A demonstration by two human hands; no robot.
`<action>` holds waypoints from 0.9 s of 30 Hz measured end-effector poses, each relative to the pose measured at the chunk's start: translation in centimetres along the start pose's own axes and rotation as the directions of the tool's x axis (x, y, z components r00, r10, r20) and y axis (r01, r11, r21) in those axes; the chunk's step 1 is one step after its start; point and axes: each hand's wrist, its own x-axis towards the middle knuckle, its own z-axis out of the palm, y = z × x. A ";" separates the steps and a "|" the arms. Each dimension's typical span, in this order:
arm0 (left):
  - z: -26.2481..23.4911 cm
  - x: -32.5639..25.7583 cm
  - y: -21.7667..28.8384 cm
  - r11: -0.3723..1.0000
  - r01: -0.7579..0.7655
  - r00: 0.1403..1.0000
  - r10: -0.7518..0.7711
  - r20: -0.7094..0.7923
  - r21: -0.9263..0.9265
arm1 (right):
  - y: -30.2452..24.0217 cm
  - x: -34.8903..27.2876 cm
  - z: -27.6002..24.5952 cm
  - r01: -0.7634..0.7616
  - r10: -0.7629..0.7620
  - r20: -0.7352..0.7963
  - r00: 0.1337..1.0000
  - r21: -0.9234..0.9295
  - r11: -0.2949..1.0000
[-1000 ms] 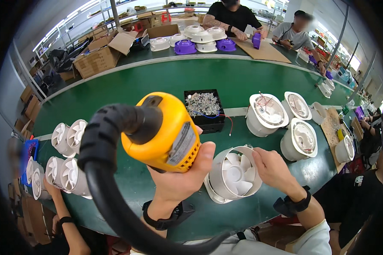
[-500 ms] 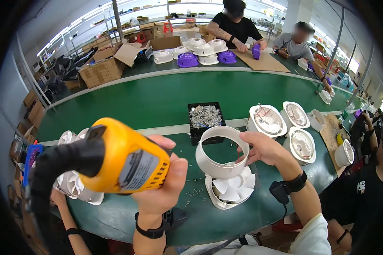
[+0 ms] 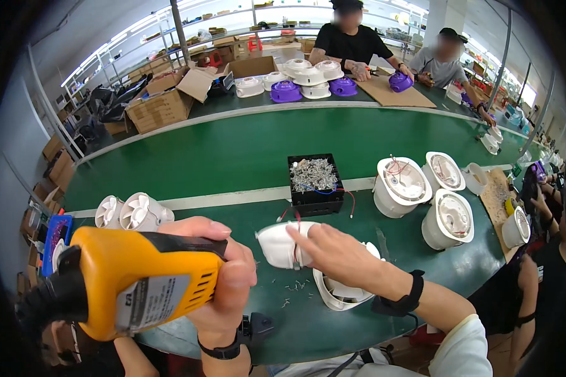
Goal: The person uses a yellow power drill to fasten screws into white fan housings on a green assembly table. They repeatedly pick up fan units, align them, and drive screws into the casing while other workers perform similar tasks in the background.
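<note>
My left hand (image 3: 223, 283) is wrapped round a yellow corded power tool (image 3: 151, 283); its working tip is hidden. A thick black cable leaves the tool at the left. My right hand (image 3: 336, 248) grips a white plastic housing (image 3: 280, 245), tipped on its side above the bench, with thin red wires by it. Below my right wrist, a white fan base (image 3: 336, 300) rests on the bench, mostly covered by my hand and forearm. Loose screws (image 3: 295, 287) are scattered to its left. Behind the held housing stands a black box (image 3: 314, 198) filled with screws.
White housings with wires (image 3: 402, 185) stand at the right, beside a brown board (image 3: 493, 204). White fan units (image 3: 141, 213) sit at the left, near a blue bin (image 3: 53, 235). Across the green bench (image 3: 233, 144), two people work by white and purple housings (image 3: 286, 92). Other people's arms show at both sides.
My right hand has turned over and moved left with the white housing, which was an upright ring above the fan base. The power tool has moved lower and left in view.
</note>
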 end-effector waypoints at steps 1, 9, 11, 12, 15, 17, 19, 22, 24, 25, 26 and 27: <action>-0.1 0.0 0.0 0.996 0.035 0.999 -0.036 -0.016 -0.087 | 0.0 0.1 0.2 0.034 -0.034 0.006 0.999 -0.050 0.998; 0.1 0.0 0.4 0.998 0.036 0.999 -0.037 -0.034 -0.048 | 0.4 -0.7 -0.7 0.048 -0.042 0.058 0.997 -0.092 0.995; -0.3 0.0 0.6 1.000 0.011 0.999 -0.012 -0.038 -0.021 | 0.0 -0.5 -3.6 -0.136 0.140 -0.022 0.990 0.131 0.982; -0.4 0.0 0.6 1.000 0.001 0.999 -0.002 -0.040 -0.008 | 0.1 -0.6 -4.7 -0.219 0.236 -0.043 0.971 0.245 0.944; -0.2 0.0 0.8 1.000 0.007 0.999 -0.006 -0.050 0.020 | 1.2 -2.7 -6.1 -0.281 0.460 -0.146 0.876 0.622 0.731; 0.0 -0.1 0.6 1.000 0.022 0.998 -0.022 -0.059 0.006 | 1.8 -4.6 -8.0 -0.329 0.622 0.034 0.783 0.871 0.366; 0.2 0.0 0.5 1.000 0.024 0.998 -0.023 -0.058 0.004 | 2.8 -6.5 -9.2 -0.428 0.679 0.215 0.702 0.889 0.161; 0.6 0.0 0.3 0.999 0.035 0.998 -0.035 -0.054 -0.010 | 3.5 -9.0 -8.8 -0.505 0.595 0.433 0.677 0.862 -0.054; 0.9 -0.1 0.1 0.999 0.043 0.998 -0.044 -0.033 -0.028 | 3.5 -10.5 -7.5 -0.731 0.614 0.564 0.553 0.681 0.034; 0.9 -0.1 0.1 0.999 0.043 0.999 -0.044 -0.024 -0.030 | 2.7 -10.2 -7.7 -0.789 0.639 0.542 0.545 0.590 0.172; 0.9 -0.1 0.1 0.999 0.042 0.999 -0.043 -0.020 -0.028 | 1.8 -9.8 -7.8 -0.825 0.663 0.518 0.541 0.478 0.301; 1.0 -0.1 0.2 0.999 0.041 0.999 -0.041 -0.016 -0.027 | 1.6 -9.8 -7.6 -0.856 0.696 0.507 0.508 0.382 0.347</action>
